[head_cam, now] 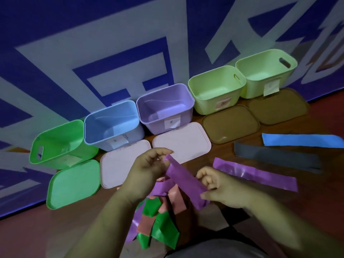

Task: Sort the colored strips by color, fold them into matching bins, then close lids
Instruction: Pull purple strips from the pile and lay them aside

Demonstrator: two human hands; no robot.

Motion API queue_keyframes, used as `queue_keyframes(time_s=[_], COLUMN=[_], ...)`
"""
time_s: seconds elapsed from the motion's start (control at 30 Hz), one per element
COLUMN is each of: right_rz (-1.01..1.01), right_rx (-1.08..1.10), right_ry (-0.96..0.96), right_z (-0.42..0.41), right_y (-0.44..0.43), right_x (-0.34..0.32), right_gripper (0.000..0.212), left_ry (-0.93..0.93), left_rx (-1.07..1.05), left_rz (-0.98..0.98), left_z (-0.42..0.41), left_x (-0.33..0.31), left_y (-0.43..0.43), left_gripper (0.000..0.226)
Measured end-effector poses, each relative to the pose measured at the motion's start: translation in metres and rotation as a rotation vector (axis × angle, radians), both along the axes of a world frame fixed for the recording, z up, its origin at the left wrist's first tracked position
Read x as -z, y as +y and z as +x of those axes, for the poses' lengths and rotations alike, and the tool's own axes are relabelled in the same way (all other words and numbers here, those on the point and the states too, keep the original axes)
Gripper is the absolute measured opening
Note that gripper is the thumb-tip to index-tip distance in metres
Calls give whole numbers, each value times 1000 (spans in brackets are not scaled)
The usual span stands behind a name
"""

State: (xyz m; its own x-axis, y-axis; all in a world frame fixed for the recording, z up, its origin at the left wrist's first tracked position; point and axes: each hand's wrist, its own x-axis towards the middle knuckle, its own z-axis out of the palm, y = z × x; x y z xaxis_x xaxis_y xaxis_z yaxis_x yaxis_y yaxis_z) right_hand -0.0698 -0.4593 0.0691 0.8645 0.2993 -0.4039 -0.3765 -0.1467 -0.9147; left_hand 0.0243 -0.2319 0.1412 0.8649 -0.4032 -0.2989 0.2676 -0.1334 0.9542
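Left hand (147, 175), right hand (221, 189) pinch purple strip (183, 180) ends | purple bin (158, 125) uncovered behind

Five bins (152, 125) beyond left hand (149, 172), five lids (182, 142) nearer. Right of right hand (223, 187): one blue strip (301, 140), one grey strip (275, 157), one flat purple strip (256, 174). Between both: one held purple strip (184, 179).

Brightness: dim overall, with a cool bluish cast.
Source: seemingly from above and ahead, though no lamp shows.
Glare: a pale sheen on the loose purple strip (242, 173); a small glint on the near brown lid (222, 139).
Shadows: soft and dark over the floor (279, 198) at the bottom edge.
Blur: the left hand (149, 170), right hand (221, 189) and held purple strip (184, 181) are slightly smeared.
Distortion: wide-angle bending, so the patterned wall (111, 53) curves toward the edges.
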Motion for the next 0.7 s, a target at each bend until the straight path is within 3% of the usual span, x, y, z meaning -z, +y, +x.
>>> queue_keyframes(time_s=[0.23,0.4,0.6,0.7], right_rz=[-29,-92,-256,-302], right_rx=[73,152,82,96], right_ry=[-30,-33,-3,33], right_z=[-8,-25,-46,-56], right_y=[-44,-90,-149,-179], right_x=[-13,-4,7,14], right_gripper=[43,38,32,35], left_ry=[-70,-70,49,0], left_rx=[-41,-74,-96,-8], left_rz=[79,178,263,364], left_z=[8,14,10,11], left_x=[-1,32,73,92], left_y=[-24,-50,-94,-115], left_gripper=[25,32,27,23])
